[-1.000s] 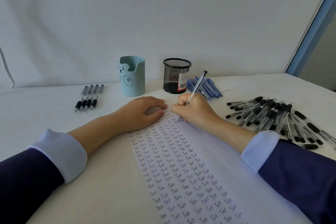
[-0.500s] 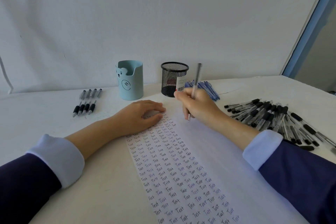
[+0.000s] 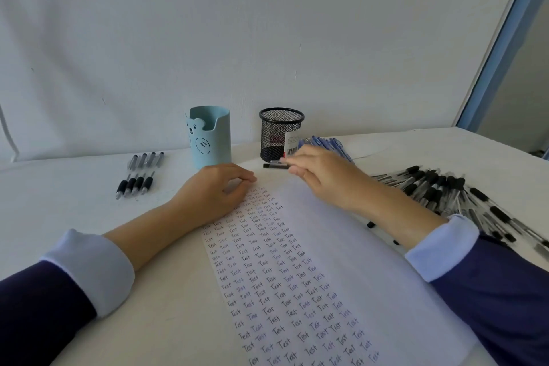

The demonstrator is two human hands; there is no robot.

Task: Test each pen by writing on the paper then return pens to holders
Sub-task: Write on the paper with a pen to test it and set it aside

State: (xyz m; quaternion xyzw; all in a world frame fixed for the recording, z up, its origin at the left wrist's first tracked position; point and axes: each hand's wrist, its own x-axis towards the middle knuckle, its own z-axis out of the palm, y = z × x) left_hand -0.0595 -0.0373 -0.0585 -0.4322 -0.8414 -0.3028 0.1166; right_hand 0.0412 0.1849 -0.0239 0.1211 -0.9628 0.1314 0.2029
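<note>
The right hand (image 3: 323,177) reaches forward low over the bench (image 3: 59,202), palm down, wrist almost flat, forearm crossing the upper right part of the paper (image 3: 341,246). Its fingers stretch out nearly straight toward the black mesh holder (image 3: 280,134), and their tips meet one end of a dark pen (image 3: 274,165). That pen lies level just in front of the mesh holder's base. Motion blur hides whether the fingers pinch the pen or only touch it.

The left hand (image 3: 214,190) sits in front of the mesh holder and a little to its left. It rests palm down on the top left corner of the paper, fingers loosely bent, grasping nothing.

A pale blue bear holder (image 3: 211,140) stands just left of the mesh holder, and further left lie four black-gripped pens (image 3: 139,175) in a row. Blue pens (image 3: 326,142) lie just right of the mesh holder, and a heap of black pens (image 3: 445,190) lies further right.
</note>
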